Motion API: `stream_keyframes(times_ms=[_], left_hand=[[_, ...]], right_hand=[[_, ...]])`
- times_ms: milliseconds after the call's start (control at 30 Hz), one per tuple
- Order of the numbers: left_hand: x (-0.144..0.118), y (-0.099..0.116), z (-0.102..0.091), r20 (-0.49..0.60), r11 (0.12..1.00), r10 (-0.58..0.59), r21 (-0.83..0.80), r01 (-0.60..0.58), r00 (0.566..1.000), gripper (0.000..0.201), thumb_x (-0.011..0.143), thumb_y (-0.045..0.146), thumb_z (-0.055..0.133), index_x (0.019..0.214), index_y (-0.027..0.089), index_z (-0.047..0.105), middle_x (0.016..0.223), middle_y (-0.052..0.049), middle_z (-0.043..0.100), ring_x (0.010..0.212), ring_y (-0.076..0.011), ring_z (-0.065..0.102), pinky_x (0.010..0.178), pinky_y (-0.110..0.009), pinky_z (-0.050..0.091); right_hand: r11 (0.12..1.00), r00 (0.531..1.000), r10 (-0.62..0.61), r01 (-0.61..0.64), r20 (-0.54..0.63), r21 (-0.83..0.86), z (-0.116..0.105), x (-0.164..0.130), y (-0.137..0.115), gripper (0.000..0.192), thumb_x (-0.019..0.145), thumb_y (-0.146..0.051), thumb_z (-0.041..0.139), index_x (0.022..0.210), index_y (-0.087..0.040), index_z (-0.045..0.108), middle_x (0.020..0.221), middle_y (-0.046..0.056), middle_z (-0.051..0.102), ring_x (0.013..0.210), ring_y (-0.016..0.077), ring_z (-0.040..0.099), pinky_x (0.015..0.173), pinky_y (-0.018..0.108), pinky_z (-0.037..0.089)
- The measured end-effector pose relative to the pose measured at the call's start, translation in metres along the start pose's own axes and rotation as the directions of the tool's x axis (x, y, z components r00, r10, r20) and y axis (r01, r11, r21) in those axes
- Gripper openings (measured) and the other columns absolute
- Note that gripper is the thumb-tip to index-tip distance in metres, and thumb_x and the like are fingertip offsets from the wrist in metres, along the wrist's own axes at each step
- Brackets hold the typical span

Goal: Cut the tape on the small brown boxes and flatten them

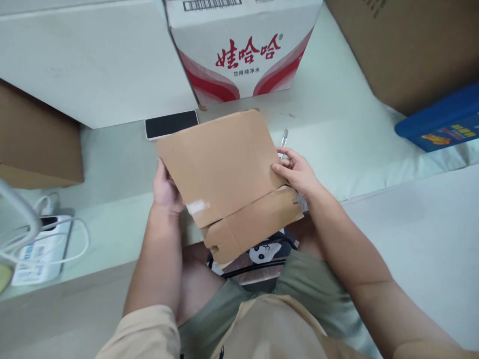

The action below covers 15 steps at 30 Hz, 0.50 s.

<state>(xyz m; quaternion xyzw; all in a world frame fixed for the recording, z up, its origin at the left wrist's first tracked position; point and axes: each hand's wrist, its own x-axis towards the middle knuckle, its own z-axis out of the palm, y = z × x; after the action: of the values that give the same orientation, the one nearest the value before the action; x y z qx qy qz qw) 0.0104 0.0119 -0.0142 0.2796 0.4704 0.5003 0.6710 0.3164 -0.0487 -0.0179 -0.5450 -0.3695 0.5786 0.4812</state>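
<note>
Cardboard, a flattened brown box point(228, 174), sits between both hands above the person's lap. It is not yet set up: the main panel lies flat and only the near flaps, one with a strip of clear tape, are bent toward the body. The left hand point(166, 187) clasps the box's left edge, fingers hidden behind it. The right hand point(297, 172) pinches the right edge, thumb on top. Both forearms reach forward, elbows bent. Beyond the left hand lies a phone point(171, 124); just beyond the right, a pen point(284, 138).
</note>
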Motion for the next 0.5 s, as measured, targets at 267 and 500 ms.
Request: stream_keyframes(times_ms=[267,500], left_hand=[[-0.003,0.003,0.004,-0.100,0.986,0.149,-0.058,-0.156,0.984,0.038,0.064,0.032,0.089,0.095,0.017,0.074,0.092,-0.006,0.079,0.082,-0.0230,0.075,0.084,-0.038,0.065],[0.007,0.003,0.004,-0.157,0.958,0.100,-0.253,-0.138,0.983,0.013,0.090,0.028,0.066,0.099,0.021,0.072,0.111,-0.004,0.078,0.108,-0.0200,0.073,0.101,-0.035,0.060]], right_hand=[[0.990,0.999,-0.020,0.026,-0.044,0.139,0.004,-0.012,-0.018,0.059,0.070,-0.074,0.069,0.103,-0.025,0.066,0.081,0.001,0.075,0.072,0.0188,0.072,0.066,0.033,0.059],[0.998,0.998,-0.031,0.035,-0.058,0.061,0.033,-0.036,-0.022,0.058,0.052,-0.069,0.088,0.072,-0.022,0.061,0.057,-0.001,0.064,0.046,0.0106,0.056,0.041,0.022,0.044]])
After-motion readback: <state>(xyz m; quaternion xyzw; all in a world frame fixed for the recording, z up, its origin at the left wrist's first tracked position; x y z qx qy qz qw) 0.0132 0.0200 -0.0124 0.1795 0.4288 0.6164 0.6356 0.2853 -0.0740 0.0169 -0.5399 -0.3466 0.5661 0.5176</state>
